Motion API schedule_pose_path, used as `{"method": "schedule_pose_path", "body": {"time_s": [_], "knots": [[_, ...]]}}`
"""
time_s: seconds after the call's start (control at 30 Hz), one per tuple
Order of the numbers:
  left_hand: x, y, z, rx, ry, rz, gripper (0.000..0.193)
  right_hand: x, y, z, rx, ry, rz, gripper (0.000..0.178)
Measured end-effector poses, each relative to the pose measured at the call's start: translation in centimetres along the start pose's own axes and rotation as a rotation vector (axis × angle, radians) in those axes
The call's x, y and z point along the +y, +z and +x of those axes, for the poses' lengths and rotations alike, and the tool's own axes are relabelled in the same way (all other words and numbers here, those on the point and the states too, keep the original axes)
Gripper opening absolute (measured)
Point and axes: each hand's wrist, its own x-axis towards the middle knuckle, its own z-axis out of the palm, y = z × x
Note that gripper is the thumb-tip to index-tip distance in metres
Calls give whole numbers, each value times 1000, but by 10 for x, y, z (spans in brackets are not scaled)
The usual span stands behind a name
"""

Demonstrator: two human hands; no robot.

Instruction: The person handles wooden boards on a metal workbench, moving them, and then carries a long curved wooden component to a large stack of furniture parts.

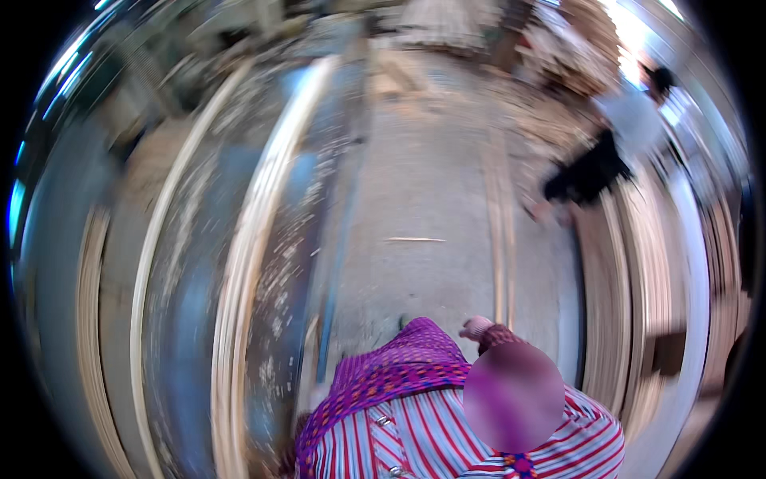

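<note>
My right hand (pixel 476 327) is in front of my body at the lower middle, above the concrete floor, with a dark red sleeve at its wrist. Its fingers look apart and nothing shows in them, though motion blurs the picture. The closest things to it are two long thin wooden strips (pixel 503 231) on the floor. My left hand is out of sight; only a dark bit of sleeve shows by my left side. To my left, a bundle of long pale wooden strips (pixel 251 215) lies along a metal table (pixel 191 335) strewn with wood chips.
A single strip (pixel 163 207) runs along the table's left part, and more strips (pixel 92 311) stand beyond it. A short stick (pixel 415 239) lies on the floor (pixel 415 176). Stacked boards (pixel 602 319) line the right side. A person in a white top (pixel 630 124) is at the far right.
</note>
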Motion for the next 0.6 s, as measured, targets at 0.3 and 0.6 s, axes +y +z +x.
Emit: {"method": "schedule_pose_path", "body": {"time_s": [0.3, 0.6], "knots": [[-101, -20, -157, 388, 22, 173, 31, -165, -30, -16, 217, -630, 240, 42], [-176, 39, -294, 593, -444, -769, 29, -457, -12, -201, 89, -1555, 58, 30]]}}
